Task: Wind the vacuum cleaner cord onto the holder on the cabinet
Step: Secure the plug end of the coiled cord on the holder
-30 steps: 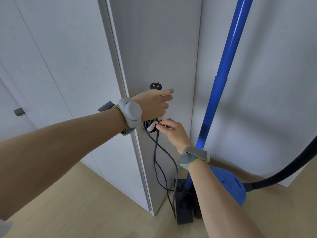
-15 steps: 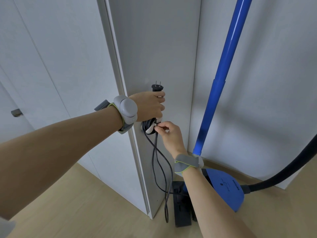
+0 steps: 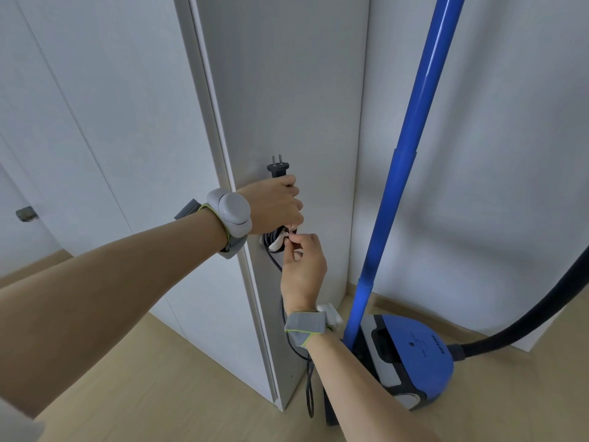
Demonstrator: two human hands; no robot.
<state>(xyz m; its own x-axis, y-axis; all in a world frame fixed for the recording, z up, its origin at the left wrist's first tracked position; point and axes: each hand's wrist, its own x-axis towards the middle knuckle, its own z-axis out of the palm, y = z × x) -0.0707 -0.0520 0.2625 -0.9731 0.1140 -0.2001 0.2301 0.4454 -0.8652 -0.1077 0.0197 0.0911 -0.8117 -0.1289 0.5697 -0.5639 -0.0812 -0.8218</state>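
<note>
My left hand (image 3: 274, 205) grips the black cord just below its plug (image 3: 278, 167), whose two prongs point up against the grey cabinet side (image 3: 287, 90). Under that hand sits the white cord holder (image 3: 278, 243) with black turns of cord around it. My right hand (image 3: 302, 266) pinches the cord at the holder from below. The rest of the black cord (image 3: 307, 387) hangs down the cabinet in a loop near the floor. The blue vacuum cleaner (image 3: 414, 355) stands on the floor to the right.
The vacuum's blue tube (image 3: 411, 148) leans up in the corner beside the cabinet, and its black hose (image 3: 541, 307) curves off to the right. White cabinet doors (image 3: 95, 122) fill the left. The floor (image 3: 159, 378) is light wood.
My left hand has curled its fingers tighter round the cord below the plug. My right hand has shifted closer up to the holder. The hanging loop has become shorter.
</note>
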